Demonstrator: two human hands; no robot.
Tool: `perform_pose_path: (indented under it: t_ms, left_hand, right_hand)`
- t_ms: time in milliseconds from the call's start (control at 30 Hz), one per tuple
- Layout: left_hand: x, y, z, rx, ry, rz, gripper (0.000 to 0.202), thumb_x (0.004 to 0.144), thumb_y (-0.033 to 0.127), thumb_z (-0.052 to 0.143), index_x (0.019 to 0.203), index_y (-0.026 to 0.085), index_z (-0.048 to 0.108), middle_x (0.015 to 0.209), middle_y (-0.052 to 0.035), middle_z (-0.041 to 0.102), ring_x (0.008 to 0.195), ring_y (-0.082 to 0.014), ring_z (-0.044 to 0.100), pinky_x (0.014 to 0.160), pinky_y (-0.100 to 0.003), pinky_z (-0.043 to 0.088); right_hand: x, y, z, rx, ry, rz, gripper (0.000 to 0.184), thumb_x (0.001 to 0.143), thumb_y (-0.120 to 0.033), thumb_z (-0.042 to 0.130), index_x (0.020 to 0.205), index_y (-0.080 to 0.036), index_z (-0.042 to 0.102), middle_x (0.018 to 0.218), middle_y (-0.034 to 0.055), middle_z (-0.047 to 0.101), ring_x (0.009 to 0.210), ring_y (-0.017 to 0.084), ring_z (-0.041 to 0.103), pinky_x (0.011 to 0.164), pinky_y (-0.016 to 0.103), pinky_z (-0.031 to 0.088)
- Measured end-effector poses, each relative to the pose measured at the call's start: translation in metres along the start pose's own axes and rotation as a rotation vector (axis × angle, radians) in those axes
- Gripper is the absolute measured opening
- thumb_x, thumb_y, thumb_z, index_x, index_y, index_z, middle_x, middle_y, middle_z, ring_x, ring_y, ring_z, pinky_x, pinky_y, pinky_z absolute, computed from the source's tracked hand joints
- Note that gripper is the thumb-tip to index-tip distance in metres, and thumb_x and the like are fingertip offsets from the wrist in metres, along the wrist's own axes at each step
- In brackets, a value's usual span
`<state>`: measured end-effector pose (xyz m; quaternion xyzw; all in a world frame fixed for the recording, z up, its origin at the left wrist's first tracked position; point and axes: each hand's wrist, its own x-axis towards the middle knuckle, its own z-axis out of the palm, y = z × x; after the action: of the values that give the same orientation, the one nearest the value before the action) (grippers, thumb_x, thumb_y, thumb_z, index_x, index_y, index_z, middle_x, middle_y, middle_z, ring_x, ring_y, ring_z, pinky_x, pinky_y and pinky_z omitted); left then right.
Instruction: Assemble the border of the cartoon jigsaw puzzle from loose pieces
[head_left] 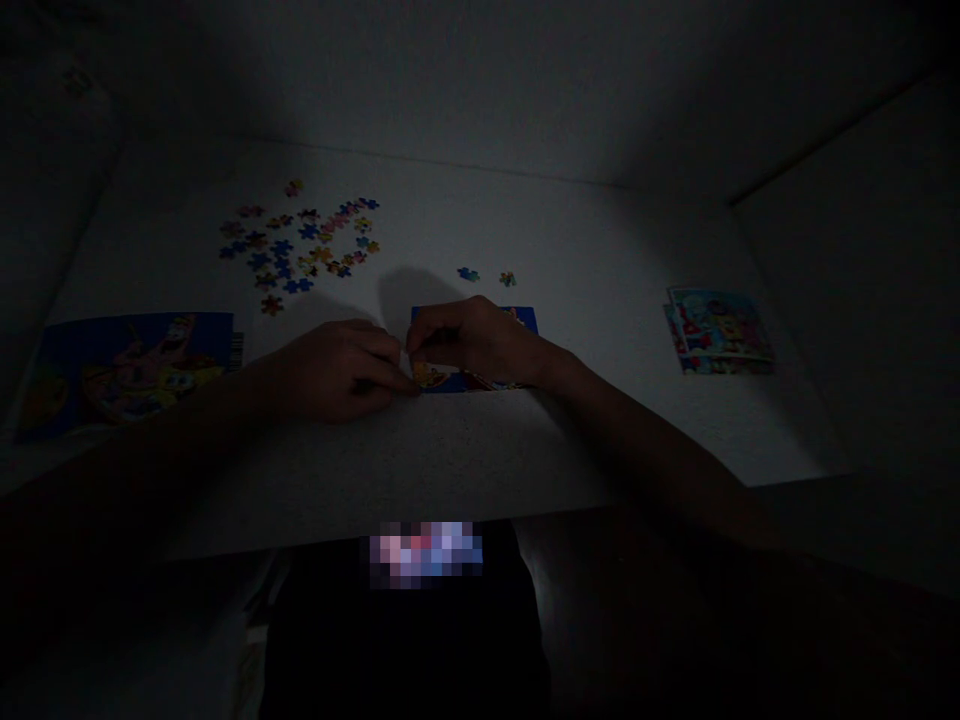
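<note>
While pinching at near edge of part-built jigsaw (469, 382), 12 o'clock on worktop (600, 230), left hand (337, 370), right hand (472, 338): fingers (409, 372) nearly shut, hold unclear; most loose pieces (300, 240) unplaced, 11 o'clock.

We see a matt white worktop (450, 460), finely rough, small multicoloured cardboard jigsaw pieces (300, 240), matt, a blue printed cardboard sheet (127, 375), smooth, a stack of colourful printed paper cards (720, 332), smooth
</note>
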<state>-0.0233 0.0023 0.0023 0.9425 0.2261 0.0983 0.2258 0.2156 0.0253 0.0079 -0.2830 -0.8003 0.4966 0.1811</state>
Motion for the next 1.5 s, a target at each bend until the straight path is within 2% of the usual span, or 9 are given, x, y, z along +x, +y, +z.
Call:
perform_pose_path:
  t_ms: [233,667,933,1033,1100,1200,1267,1400,1500]
  left_hand:
    - [0.001,0.002,-0.001,0.039,-0.041,-0.003,0.034,0.094,0.021,0.050,0.110,0.028,0.079,0.104,-0.0038,0.076,0.093,-0.0174,0.066,0.093,-0.031,0.048]
    - [0.001,-0.001,-0.001,0.032,-0.011,0.041,0.032,0.094,0.021,0.050,0.106,0.025,0.080,0.101,-0.0049,0.076,0.088,-0.0179,0.065,0.086,-0.032,0.048]
    - [-0.001,-0.001,0.000,0.030,0.003,0.034,0.034,0.094,0.020,0.049,0.107,0.026,0.079,0.103,-0.0048,0.075,0.090,-0.0176,0.065,0.085,-0.031,0.048]
    - [-0.002,0.000,0.000,0.018,0.022,0.042,0.033,0.094,0.019,0.050,0.106,0.027,0.080,0.092,-0.0036,0.074,0.084,-0.0164,0.064,0.082,-0.029,0.047]
    - [-0.002,0.000,0.000,-0.009,0.064,0.057,0.031,0.094,0.019,0.051,0.104,0.026,0.079,0.087,-0.0031,0.072,0.081,-0.0156,0.063,0.080,-0.029,0.048]
    - [-0.002,-0.001,-0.001,-0.070,0.130,0.079,0.032,0.092,0.016,0.050,0.103,0.023,0.078,0.089,-0.0045,0.072,0.081,-0.0153,0.065,0.077,-0.027,0.049]
    - [-0.003,-0.001,-0.001,-0.073,0.163,0.084,0.033,0.092,0.014,0.048,0.105,0.023,0.078,0.091,-0.0054,0.073,0.083,-0.0156,0.066,0.076,-0.027,0.049]
    - [-0.004,-0.003,0.000,0.073,0.189,0.044,0.034,0.094,0.016,0.048,0.111,0.022,0.077,0.098,-0.0069,0.074,0.088,-0.0183,0.066,0.080,-0.030,0.050]
    - [-0.003,-0.004,0.001,0.168,0.140,0.011,0.034,0.095,0.018,0.050,0.114,0.024,0.077,0.099,-0.0059,0.074,0.089,-0.0191,0.064,0.083,-0.031,0.049]
  right_hand:
    - [-0.003,0.009,0.000,0.023,-0.025,-0.062,0.012,0.085,-0.013,0.064,0.096,-0.015,0.070,0.095,0.0022,0.070,0.086,0.014,0.061,0.079,0.030,0.046]
    - [0.001,0.009,0.001,-0.065,-0.059,-0.112,0.007,0.082,-0.010,0.065,0.085,-0.017,0.063,0.091,0.0009,0.062,0.087,0.014,0.055,0.080,0.030,0.041]
    - [-0.001,0.003,0.002,0.007,-0.039,-0.072,0.007,0.084,-0.012,0.062,0.089,-0.016,0.064,0.091,0.0015,0.065,0.084,0.014,0.057,0.076,0.029,0.043]
    - [-0.003,-0.003,-0.013,0.060,0.083,-0.063,0.007,0.086,-0.018,0.060,0.091,-0.017,0.065,0.089,0.0015,0.066,0.082,0.013,0.057,0.075,0.029,0.045]
    - [-0.006,0.000,-0.033,0.062,0.258,-0.046,0.008,0.084,-0.022,0.063,0.090,-0.018,0.066,0.089,0.0014,0.066,0.082,0.014,0.058,0.076,0.030,0.046]
    - [-0.012,0.020,-0.069,-0.048,0.560,0.018,0.012,0.078,-0.023,0.062,0.089,-0.019,0.066,0.087,0.0010,0.066,0.080,0.015,0.058,0.076,0.032,0.048]
    - [-0.017,0.040,-0.088,-0.169,0.667,0.070,0.013,0.073,-0.021,0.061,0.085,-0.019,0.066,0.086,0.0020,0.068,0.080,0.017,0.060,0.079,0.035,0.049]
    - [-0.029,0.070,-0.101,-0.272,0.636,0.213,0.022,0.069,-0.019,0.059,0.087,-0.018,0.072,0.091,0.0055,0.072,0.081,0.020,0.062,0.081,0.040,0.051]
    - [-0.036,0.070,-0.103,-0.290,0.508,0.252,0.029,0.074,-0.024,0.062,0.098,-0.019,0.075,0.099,0.0069,0.073,0.087,0.022,0.065,0.086,0.042,0.053]
